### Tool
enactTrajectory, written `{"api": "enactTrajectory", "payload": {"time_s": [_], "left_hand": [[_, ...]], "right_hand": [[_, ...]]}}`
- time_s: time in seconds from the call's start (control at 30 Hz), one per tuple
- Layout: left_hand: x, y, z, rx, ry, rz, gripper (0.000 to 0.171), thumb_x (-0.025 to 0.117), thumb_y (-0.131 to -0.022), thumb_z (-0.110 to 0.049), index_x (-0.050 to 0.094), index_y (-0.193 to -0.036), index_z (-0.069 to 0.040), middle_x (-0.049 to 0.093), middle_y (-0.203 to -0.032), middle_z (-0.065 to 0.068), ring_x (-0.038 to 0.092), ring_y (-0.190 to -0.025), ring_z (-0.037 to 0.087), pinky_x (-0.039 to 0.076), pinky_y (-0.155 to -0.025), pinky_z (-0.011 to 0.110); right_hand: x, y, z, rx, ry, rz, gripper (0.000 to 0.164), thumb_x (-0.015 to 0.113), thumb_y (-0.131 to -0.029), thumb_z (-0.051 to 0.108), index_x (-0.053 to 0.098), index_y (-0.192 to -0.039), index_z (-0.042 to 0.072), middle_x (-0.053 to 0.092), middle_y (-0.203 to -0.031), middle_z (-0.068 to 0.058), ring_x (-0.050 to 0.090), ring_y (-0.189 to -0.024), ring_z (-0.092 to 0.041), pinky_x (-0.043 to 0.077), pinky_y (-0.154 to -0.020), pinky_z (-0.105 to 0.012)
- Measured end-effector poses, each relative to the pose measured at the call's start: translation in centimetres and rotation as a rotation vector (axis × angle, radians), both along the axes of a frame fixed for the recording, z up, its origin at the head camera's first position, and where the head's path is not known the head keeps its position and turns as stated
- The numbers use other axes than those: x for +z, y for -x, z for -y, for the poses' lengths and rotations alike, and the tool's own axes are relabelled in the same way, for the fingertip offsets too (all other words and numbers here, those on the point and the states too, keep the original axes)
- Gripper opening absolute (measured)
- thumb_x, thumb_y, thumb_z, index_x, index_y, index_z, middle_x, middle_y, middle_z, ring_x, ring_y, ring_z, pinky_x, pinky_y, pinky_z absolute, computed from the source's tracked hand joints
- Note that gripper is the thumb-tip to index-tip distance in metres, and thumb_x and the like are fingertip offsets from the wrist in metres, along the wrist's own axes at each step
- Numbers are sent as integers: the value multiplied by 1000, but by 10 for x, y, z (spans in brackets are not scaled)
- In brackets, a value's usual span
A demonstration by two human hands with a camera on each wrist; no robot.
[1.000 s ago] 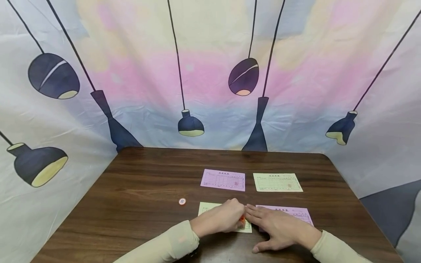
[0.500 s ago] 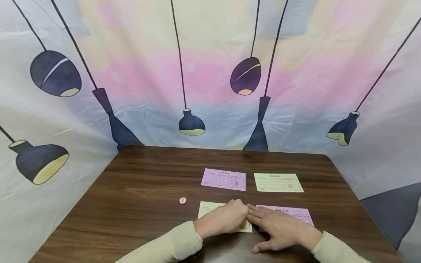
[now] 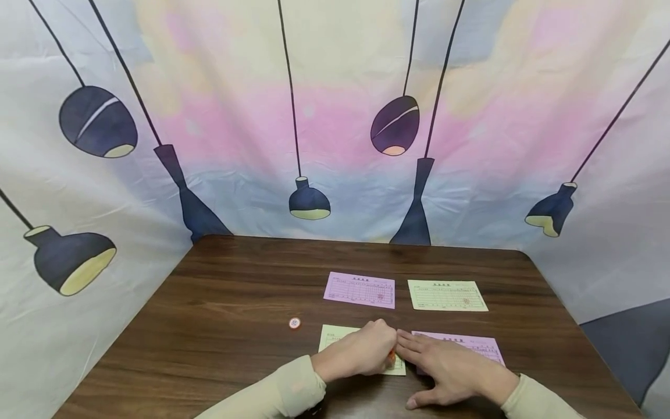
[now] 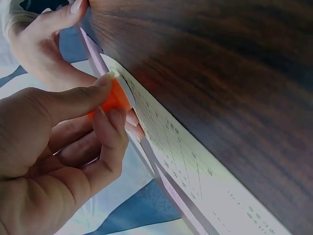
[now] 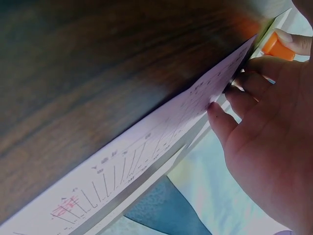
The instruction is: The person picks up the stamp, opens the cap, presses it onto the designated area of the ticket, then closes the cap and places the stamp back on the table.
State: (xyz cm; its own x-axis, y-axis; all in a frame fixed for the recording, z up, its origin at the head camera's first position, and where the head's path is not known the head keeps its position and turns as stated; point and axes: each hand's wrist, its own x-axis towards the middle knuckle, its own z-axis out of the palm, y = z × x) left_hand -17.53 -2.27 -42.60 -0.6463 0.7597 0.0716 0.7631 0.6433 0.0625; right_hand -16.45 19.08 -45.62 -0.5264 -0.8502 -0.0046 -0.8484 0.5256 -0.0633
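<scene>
My left hand (image 3: 361, 347) pinches a small orange stamp (image 4: 117, 98) between thumb and fingers. The stamp's pale end meets the right part of the light green printed slip (image 3: 335, 333) at the front of the table. Much of that slip lies hidden under the hand. Beside it, my right hand (image 3: 447, 366) lies flat with fingers stretched, over the left part of a purple slip (image 3: 484, 346); its fingertips are close to the left hand. A red mark (image 5: 66, 205) shows on the purple slip in the right wrist view.
Behind lie another purple slip (image 3: 359, 290) and another light green slip (image 3: 447, 295), each with a small red mark. A round white disc with an orange rim (image 3: 295, 323) sits to the left on the dark wooden table (image 3: 220, 326). A lamp-patterned cloth (image 3: 335, 128) hangs behind.
The head view has shifted slightly, so everything appears a little farther right and lower. Both hands keep nearly the same places over the slips, with the stamp still in the left fingers.
</scene>
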Motion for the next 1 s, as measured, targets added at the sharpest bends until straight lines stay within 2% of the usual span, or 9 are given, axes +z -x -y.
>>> {"api": "enactTrajectory", "payload": {"time_s": [0.33,0.57,0.83,1.0], "left_hand": [[1,0,-2,-14,27,30,34,74,-76,-11,48,-56,-21,46,-55,-12,42,-51,0,39,-49,14],[0,-1,-2,-18,56,-18,33,73,-79,-13,48,-59,-21,49,-58,-12,45,-53,1,42,-53,17],[1,2,0,-17,44,48,38,73,-78,-12,44,-56,-21,41,-55,-11,40,-51,2,36,-48,16],[0,7,6,-46,10,76,37,73,-81,-17,44,-59,-22,36,-56,-13,34,-48,-1,31,-44,15]], "right_hand": [[0,-2,-1,-18,2,34,91,47,-87,76,30,-155,17,33,-160,-9,44,-141,-34,45,-107,-45],[2,-1,0,-9,4,4,90,47,-87,76,32,-154,18,34,-159,-9,45,-140,-35,46,-106,-46],[1,1,0,17,-7,-6,91,45,-88,76,34,-153,14,34,-160,-9,41,-144,-30,42,-110,-46],[1,2,0,5,-15,25,91,45,-88,76,32,-154,15,31,-161,-7,38,-145,-30,42,-110,-46]]}}
